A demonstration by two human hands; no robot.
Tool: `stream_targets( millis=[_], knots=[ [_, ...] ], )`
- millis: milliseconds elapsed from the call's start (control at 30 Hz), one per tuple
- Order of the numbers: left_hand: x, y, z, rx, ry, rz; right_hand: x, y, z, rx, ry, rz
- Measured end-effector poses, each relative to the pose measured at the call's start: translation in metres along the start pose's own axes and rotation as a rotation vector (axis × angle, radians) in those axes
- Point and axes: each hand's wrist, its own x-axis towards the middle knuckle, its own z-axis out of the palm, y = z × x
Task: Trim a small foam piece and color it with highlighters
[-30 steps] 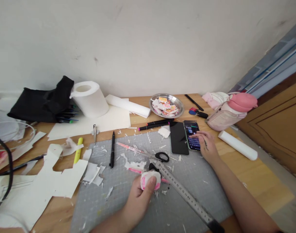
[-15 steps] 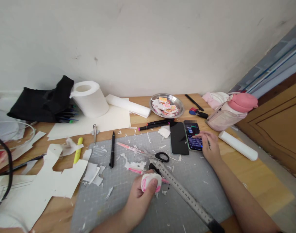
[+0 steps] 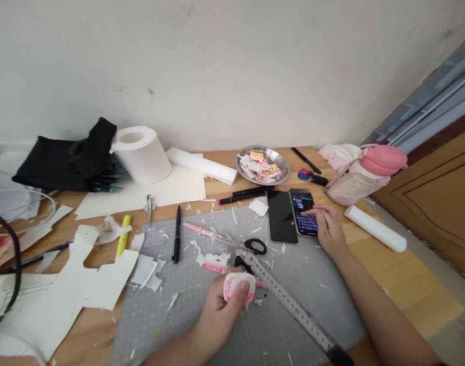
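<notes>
My left hand (image 3: 222,305) is closed on a rounded white paper piece with pink marks (image 3: 239,287), thumb on top, above the grey cutting mat (image 3: 194,325). My right hand (image 3: 329,229) has its fingers stretched over a lit smartphone (image 3: 306,223), a fingertip at the on-screen keyboard. A second smartphone (image 3: 282,217), its screen dark, lies to the left of the lit one. Scissors (image 3: 256,246) with black handles rest beyond my left hand, one handle partly hidden. A steel ruler (image 3: 289,302) runs diagonally between my hands. Around them lie torn paper scraps (image 3: 217,259).
A metal bowl (image 3: 285,165) of paper pieces stands at the back, with markers (image 3: 242,198) before it. A paper roll (image 3: 141,157) and black pouch (image 3: 60,160) are back left. A pink bottle (image 3: 382,160) and white tube (image 3: 375,229) are right. Cut paper (image 3: 80,284) covers the left.
Almost nothing differs; the view has shifted very slightly. My left hand keeps the paper piece, and my right fingers stay over the lit phone.
</notes>
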Motion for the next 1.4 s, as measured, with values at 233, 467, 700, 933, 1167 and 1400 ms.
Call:
stream_targets(
  millis=[233, 467, 700, 933, 1167, 1400],
  knots=[
    [0.002, 0.001, 0.0, 0.016, 0.007, 0.04, 0.0, 0.0, 0.004, 0.02, -0.065, -0.001],
    [0.002, -0.001, 0.001, 0.009, -0.017, 0.022, -0.001, 0.002, 0.003, 0.019, -0.015, 0.004],
    [0.002, 0.002, 0.001, 0.012, -0.015, 0.022, -0.001, 0.003, 0.003, 0.019, -0.012, 0.003],
    [0.0, -0.001, 0.0, 0.018, -0.022, 0.012, 0.001, -0.001, -0.002, 0.04, 0.022, 0.031],
    [0.0, 0.002, 0.001, 0.017, -0.034, -0.021, -0.005, 0.006, -0.017, 0.184, 0.169, 0.153],
    [-0.001, 0.004, 0.001, -0.003, -0.072, -0.052, -0.004, 0.018, -0.023, 0.213, 0.056, 0.045]
  ],
)
